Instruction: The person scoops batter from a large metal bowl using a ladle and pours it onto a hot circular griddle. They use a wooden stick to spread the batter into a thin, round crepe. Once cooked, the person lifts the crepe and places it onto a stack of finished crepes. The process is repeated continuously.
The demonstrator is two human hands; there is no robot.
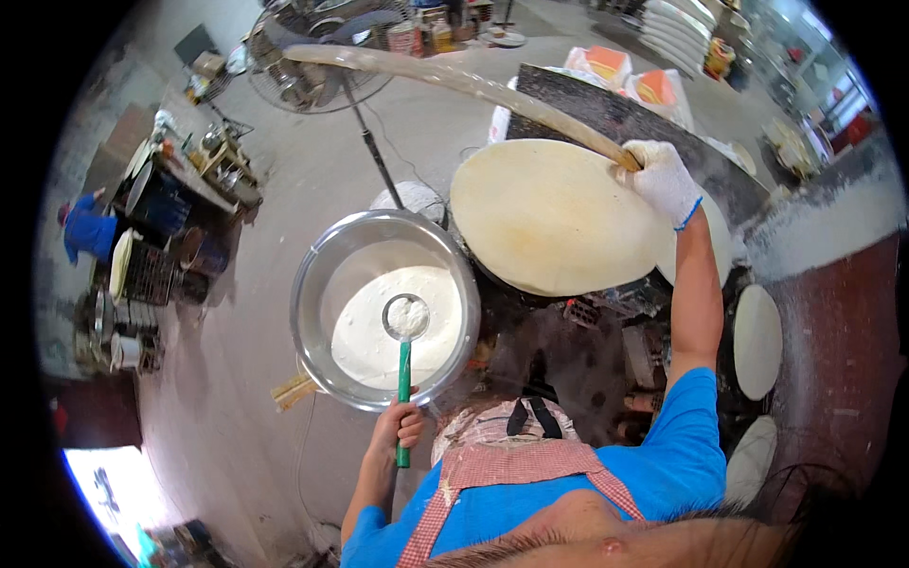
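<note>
The person's left hand (401, 424) is clenched around the green handle of a ladle (406, 317), whose round cup, full of white batter, hangs over the middle of a wide steel bowl (322, 265), well inside its rim, with bare concrete floor (284, 180) open to the left. The gloved right hand (666, 180) grips one end of a long pale stick (454, 80) at the far edge of a large, smooth, cream-coloured round sheet (549, 213) just right of the bowl.
</note>
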